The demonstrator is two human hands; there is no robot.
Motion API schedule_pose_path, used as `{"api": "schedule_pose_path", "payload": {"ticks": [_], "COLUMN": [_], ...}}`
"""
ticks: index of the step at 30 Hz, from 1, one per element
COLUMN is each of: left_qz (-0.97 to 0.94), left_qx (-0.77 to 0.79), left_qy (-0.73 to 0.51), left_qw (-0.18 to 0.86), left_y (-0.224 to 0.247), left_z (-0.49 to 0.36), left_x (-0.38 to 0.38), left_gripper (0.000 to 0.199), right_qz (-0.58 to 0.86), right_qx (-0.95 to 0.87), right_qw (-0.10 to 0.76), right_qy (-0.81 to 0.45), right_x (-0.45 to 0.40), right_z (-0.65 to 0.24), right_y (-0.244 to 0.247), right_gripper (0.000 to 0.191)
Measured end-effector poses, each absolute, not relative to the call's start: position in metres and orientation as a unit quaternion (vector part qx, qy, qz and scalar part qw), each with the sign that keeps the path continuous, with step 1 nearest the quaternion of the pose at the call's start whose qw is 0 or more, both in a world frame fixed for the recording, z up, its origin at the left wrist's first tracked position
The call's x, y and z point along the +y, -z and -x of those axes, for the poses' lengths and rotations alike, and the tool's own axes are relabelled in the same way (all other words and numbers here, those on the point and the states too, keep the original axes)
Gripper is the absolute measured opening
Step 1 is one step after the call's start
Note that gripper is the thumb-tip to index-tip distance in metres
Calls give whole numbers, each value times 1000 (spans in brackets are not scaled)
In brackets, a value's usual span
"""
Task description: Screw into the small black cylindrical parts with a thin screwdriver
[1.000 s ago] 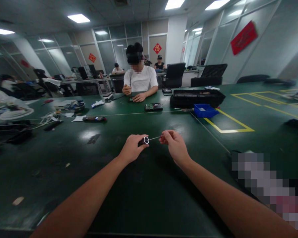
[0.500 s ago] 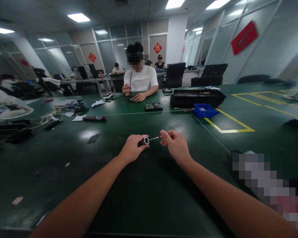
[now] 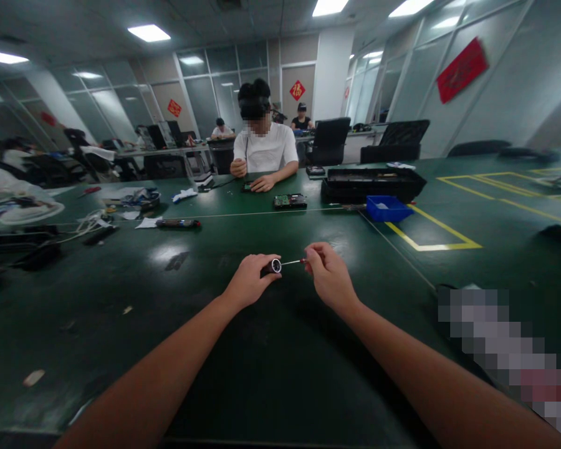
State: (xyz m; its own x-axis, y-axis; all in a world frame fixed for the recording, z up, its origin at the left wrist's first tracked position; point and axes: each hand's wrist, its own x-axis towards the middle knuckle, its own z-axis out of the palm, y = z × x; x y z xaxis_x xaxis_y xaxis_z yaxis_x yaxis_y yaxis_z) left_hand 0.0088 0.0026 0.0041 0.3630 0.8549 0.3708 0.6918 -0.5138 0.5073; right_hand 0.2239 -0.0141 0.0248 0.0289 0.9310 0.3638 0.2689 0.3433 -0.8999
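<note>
Right of centre, a blue plastic bin (image 3: 389, 209) sits in front of a long black case (image 3: 373, 186), near yellow tape (image 3: 449, 247) on the green table (image 3: 243, 386). A circuit board (image 3: 290, 201) lies upper centre, before a seated person in a white shirt (image 3: 266, 149); a dark cylindrical tool (image 3: 178, 224) lies left of it. At the middle of the frame, the left hand (image 3: 249, 279) grasps a dark cylinder with a pale-rimmed end (image 3: 275, 266). The right hand (image 3: 330, 275) pinches a thin screwdriver (image 3: 293, 262) by its red handle, the shaft pointing at that end.
</note>
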Motion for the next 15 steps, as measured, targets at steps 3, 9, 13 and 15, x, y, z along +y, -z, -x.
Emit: {"api": "schedule_pose_path", "payload": {"ticks": [3,9,13,15], "left_qz": [-806,-821,-834,-833], "left_qx": [482,447,471,484], "left_qy": [-316,-346,-279,-253], "left_qw": [138,76,72,86], "left_y": [-4,-12,-12,-8], "left_z": [-10,-12,-11,-10], "left_x": [2,-1,3,6], "left_gripper": [39,37,38,38], "right_qz": [454,399,450,477], "right_qx": [-551,-423,-371,-389], "right_qw": [580,609,587,600], "right_qy": [-392,-540,-561,-511], "right_x": [-7,6,13,14], "right_z": [-222,-225,-231,-232], "right_y": [-18,-8,-2,0], "right_gripper": [23,31,25,23]}}
